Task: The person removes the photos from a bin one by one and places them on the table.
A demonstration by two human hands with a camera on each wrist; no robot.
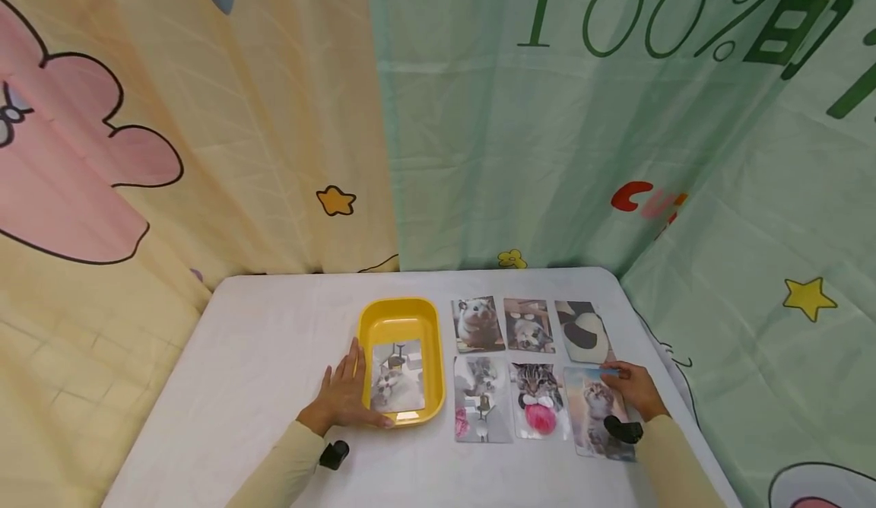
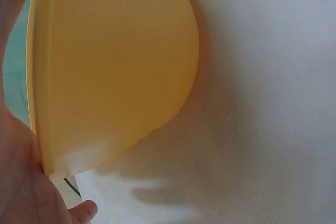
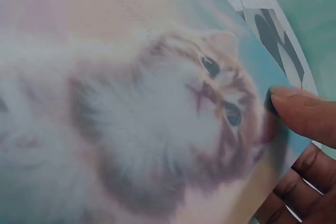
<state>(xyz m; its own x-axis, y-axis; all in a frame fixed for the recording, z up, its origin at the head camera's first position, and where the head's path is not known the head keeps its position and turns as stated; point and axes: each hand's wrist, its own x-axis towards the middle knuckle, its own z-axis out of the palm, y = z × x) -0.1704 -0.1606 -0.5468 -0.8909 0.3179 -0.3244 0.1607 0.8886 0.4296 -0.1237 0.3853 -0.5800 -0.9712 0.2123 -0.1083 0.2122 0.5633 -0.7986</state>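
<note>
My left hand (image 1: 345,394) rests against the left and near rim of a yellow plastic tray (image 1: 438,356), its fingers extended. Inside the tray lies a photo card (image 1: 398,379) with a grey and white cat. On the right, my right hand (image 1: 636,388) pinches the upper right corner of a kitten photo card (image 1: 591,417) between thumb and fingers. The right wrist view shows the thumb (image 3: 304,111) on this card's face and the other fingers behind it. The tray's outer wall (image 2: 121,66) fills much of the left wrist view.
Beside the tray, other photo cards form two rows: a hamster card (image 1: 477,325), an upside-down cat card (image 1: 530,327) and a black-and-white card (image 1: 582,333) behind; a grey cat card (image 1: 482,401) and a tabby card (image 1: 537,398) in front. A white cloth (image 1: 260,356) covers the table; curtains hang around it.
</note>
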